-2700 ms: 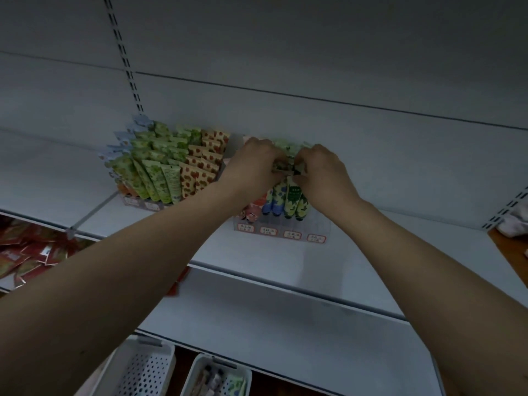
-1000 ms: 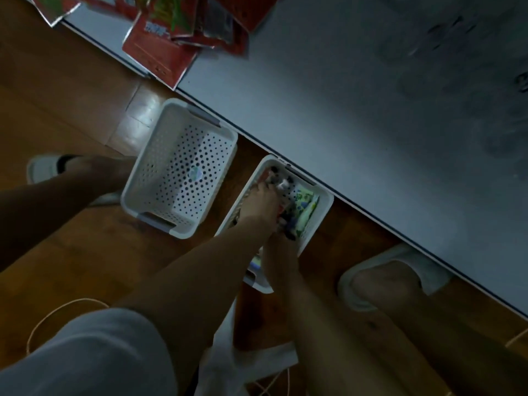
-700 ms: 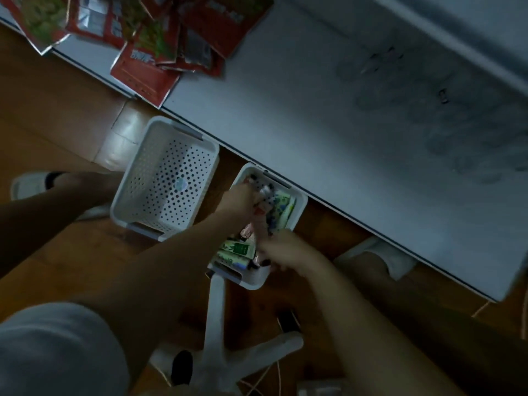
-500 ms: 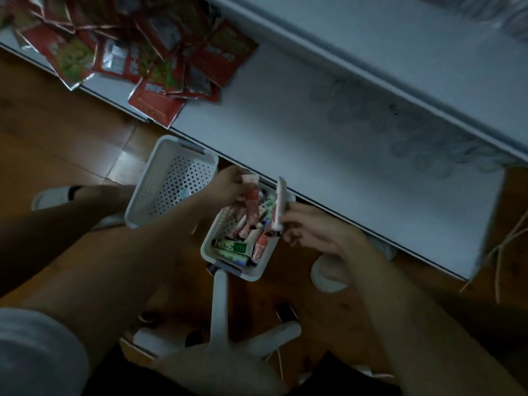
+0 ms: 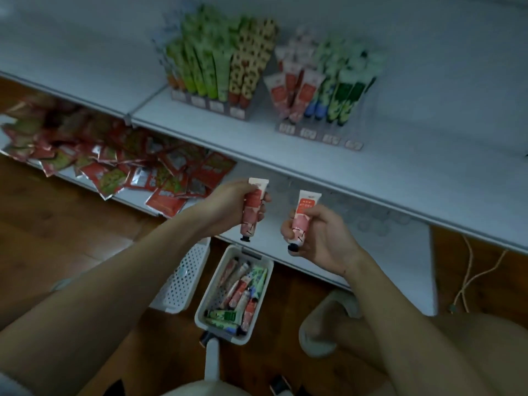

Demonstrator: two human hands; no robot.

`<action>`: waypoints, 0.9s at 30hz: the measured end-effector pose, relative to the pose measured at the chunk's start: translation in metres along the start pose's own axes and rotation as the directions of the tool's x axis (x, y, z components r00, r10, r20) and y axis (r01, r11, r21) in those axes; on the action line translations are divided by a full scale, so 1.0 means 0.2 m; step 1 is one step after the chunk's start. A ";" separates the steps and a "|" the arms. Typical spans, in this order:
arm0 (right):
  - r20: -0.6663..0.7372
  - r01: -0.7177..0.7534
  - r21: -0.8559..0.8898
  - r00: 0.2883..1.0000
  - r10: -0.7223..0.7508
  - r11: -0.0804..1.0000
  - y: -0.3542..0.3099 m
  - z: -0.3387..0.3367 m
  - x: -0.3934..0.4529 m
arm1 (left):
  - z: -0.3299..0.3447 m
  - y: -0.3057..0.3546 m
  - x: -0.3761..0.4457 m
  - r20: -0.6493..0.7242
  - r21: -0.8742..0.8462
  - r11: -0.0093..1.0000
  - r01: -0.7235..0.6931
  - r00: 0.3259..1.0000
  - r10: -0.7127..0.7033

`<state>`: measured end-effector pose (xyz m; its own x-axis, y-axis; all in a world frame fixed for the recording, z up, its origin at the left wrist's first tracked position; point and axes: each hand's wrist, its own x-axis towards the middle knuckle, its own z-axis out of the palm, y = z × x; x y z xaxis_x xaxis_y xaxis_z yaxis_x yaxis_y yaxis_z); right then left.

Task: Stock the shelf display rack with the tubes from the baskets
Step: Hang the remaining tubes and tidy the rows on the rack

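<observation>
fingers (image 5: 264, 199) of each hand grip a pink tube; basket (image 5: 213, 284) holds tubes (image 5: 238, 292).

Bare forearms, no sleeves past elbow; pale slipper (image 5: 323, 332) on rt foot; light shorts.

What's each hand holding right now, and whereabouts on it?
Left hand grips a pink tube mid-body; right hand holds another pink tube around its lower half.

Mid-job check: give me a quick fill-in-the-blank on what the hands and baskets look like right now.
1. Each hand holds one ____ tube: left hand, right hand.
2. Both held tubes point their black caps ____.
3. The basket with the tubes still to be stocked sits on the ____.

Missing words: pink; down; floor
</observation>
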<state>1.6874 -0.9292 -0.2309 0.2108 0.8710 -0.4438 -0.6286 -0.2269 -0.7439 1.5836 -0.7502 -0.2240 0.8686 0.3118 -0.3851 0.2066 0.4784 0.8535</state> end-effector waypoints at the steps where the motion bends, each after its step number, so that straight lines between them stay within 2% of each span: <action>1: 0.000 0.022 -0.012 1.000 -0.022 1.000 -0.04 0.00 -0.03 | 0.04 0.05 -0.01 0.027 -0.006 1.000 -0.017 0.999 0.017; 6: -0.086 0.112 -0.003 0.990 -0.112 0.994 -0.21 -0.04 -0.15 | 0.21 0.22 -0.02 0.117 0.104 0.992 -0.067 0.992 0.055; 10: -0.118 0.206 -0.033 0.971 -0.208 0.978 -0.38 -0.09 -0.23 | 0.35 0.31 0.03 0.130 0.259 0.952 -0.164 0.982 0.134; 15: -0.180 0.360 -0.203 0.900 -0.396 0.911 -0.59 -0.22 -0.26 | 0.55 0.44 0.15 0.171 0.423 0.841 -0.337 0.941 0.291; 20: -0.345 0.462 -0.440 0.705 -0.620 0.770 -0.82 -0.39 -0.24 | 0.69 0.59 0.27 0.163 0.352 0.836 -0.421 0.907 0.388; 24: -0.403 0.524 -0.531 0.536 -0.742 0.666 -0.98 -0.54 -0.17 | 0.78 0.81 0.34 0.122 0.512 0.697 -0.502 0.846 0.519; 27: -0.400 0.543 -0.606 0.424 -0.813 0.582 -1.11 -0.62 -0.06 | 0.88 1.02 0.42 0.150 0.487 0.672 -0.559 0.811 0.566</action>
<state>1.9173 -0.9438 -0.1220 0.8998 0.3788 0.2164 0.2025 0.0767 -0.9763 1.7775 -0.7712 -0.0208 0.8885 0.4007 0.2236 -0.1275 -0.2525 0.9592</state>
